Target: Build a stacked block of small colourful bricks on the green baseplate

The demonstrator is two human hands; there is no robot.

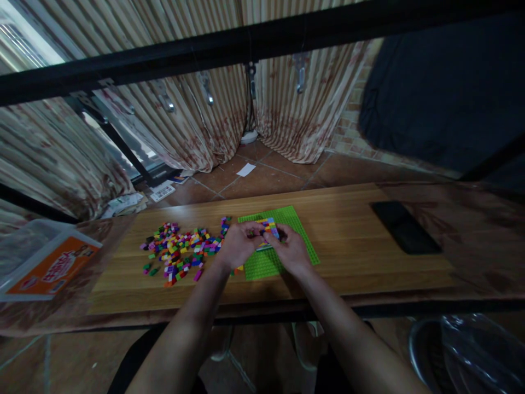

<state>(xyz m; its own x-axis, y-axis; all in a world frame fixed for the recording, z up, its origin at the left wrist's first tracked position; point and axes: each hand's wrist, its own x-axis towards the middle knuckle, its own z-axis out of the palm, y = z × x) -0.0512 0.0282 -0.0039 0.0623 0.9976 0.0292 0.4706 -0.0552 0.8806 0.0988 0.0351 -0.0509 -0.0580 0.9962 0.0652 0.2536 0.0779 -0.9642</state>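
A green baseplate (298, 234) lies on the wooden table (353, 257), with a small build of coloured bricks (269, 225) standing on it. My left hand (238, 244) and my right hand (289, 249) meet over the plate's near left part, fingers curled and pinched together at the build. What the fingertips pinch is too small to name. Left of the plate, a loose heap of many coloured bricks (180, 253) is spread over the table.
A black phone (405, 226) lies flat on the table at the right. A clear plastic box with an orange label (43, 261) sits at the left edge. Curtains and a tiled floor lie behind. A black bar crosses overhead.
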